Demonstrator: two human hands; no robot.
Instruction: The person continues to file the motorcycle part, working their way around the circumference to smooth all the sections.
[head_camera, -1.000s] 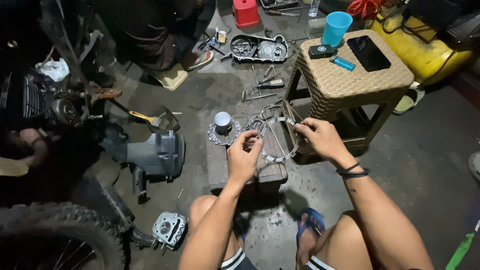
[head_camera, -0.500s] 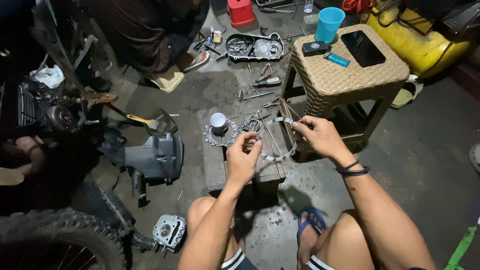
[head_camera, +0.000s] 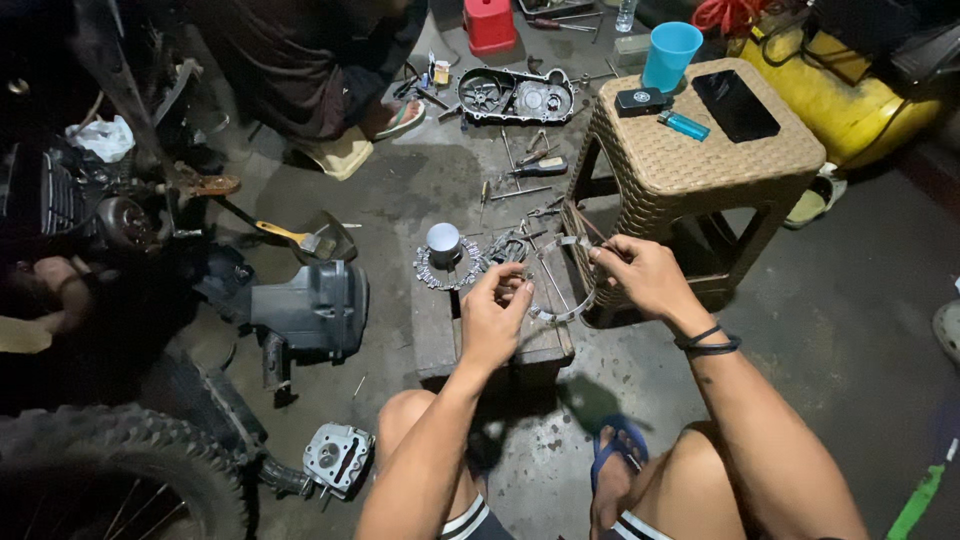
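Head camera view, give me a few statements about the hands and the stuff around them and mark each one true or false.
1. Both hands, left hand and right hand, hold a thin metal ring. True.
2. The blue cup stands on the floor. False: it stands on the woven stool.
3. A dark phone lies on the stool. True.
4. The right wrist is bare. False: it wears a black band.
5. The ring is held over a wooden block. True.
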